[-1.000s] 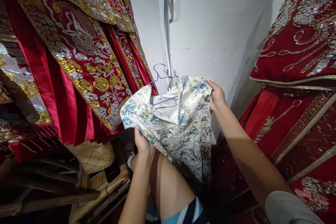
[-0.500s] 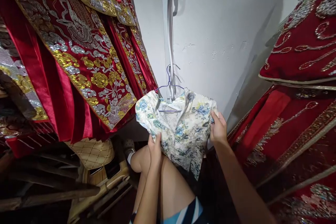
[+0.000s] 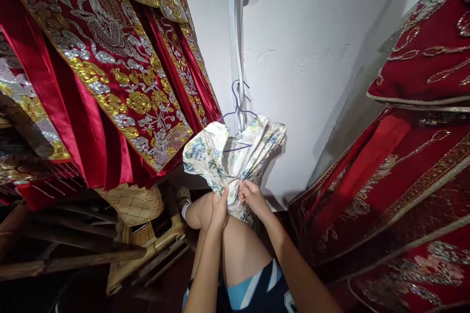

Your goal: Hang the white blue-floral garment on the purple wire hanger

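A cream garment with a blue and yellow floral print point(image 3: 203, 149) hangs in front of me on a thin purple hanger point(image 3: 236, 100). The hanger's hook is at a narrow white vertical strip point(image 3: 238, 54) by the wall. My left hand point(image 3: 220, 208) is closed on the front of the garment, thumb up. Just to its right, my right hand point(image 3: 253, 198) pinches the cloth at the middle of the front. Between the two hands the fabric is bunched, and its lower part drops behind them, partly hidden by my knee.
Red costumes with gold and silver embroidery point(image 3: 139, 83) hang close on the left. More red beaded garments point(image 3: 385, 166) hang on the right. Low at left stands a bamboo-like chair point(image 3: 147, 249) with a quilted gold cushion point(image 3: 134, 204). A pale wall point(image 3: 312, 24) is behind.
My right hand has come from the garment's right sleeve to the middle front, beside my left hand. The garment's right side has folded inward, and the cloth is now gathered.
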Motion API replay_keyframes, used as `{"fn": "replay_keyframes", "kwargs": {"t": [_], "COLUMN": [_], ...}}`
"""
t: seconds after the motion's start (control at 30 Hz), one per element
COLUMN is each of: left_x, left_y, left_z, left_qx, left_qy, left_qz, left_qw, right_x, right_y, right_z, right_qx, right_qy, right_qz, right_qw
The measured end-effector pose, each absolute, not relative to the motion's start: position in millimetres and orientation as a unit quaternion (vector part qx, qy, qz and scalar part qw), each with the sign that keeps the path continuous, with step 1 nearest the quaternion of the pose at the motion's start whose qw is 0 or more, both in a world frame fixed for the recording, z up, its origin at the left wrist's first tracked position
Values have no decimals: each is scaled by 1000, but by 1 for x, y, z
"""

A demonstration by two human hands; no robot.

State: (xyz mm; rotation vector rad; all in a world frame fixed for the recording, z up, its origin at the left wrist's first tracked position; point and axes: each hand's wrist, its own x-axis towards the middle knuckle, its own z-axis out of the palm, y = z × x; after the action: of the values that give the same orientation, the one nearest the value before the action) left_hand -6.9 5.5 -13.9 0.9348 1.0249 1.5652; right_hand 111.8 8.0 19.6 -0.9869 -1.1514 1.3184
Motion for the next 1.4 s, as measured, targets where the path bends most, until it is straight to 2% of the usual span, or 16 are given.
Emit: {"fn": "replay_keyframes", "kwargs": {"t": [0.1,0.3,0.37,0.47,0.67,1.4], "left_x": [-6,14,23,34,41,39], "left_y": [1,-18,-23,-21,-14,-32], "left_z": [-16,-24,-24,-22,-21,-13], "left_qx": [397,422,499,607,602,563], "left_qy": [450,521,506,477,473,464], "left_qz": [659,735,701,623,604,622], "left_qw": [454,101,55,124,221,283], "right_x": [123,136,138,136,131,130], "right_y": [-6,-32,-31,-30,-35,-36], "right_z": [24,18,16,16,21,32], "right_qx": [-397,-447,-452,-440,-429,-437], "right_qy": [-496,-418,-418,-420,-405,-387], "right_qz": [554,525,522,529,532,552], "right_qw": [538,592,590,592,608,596]}}
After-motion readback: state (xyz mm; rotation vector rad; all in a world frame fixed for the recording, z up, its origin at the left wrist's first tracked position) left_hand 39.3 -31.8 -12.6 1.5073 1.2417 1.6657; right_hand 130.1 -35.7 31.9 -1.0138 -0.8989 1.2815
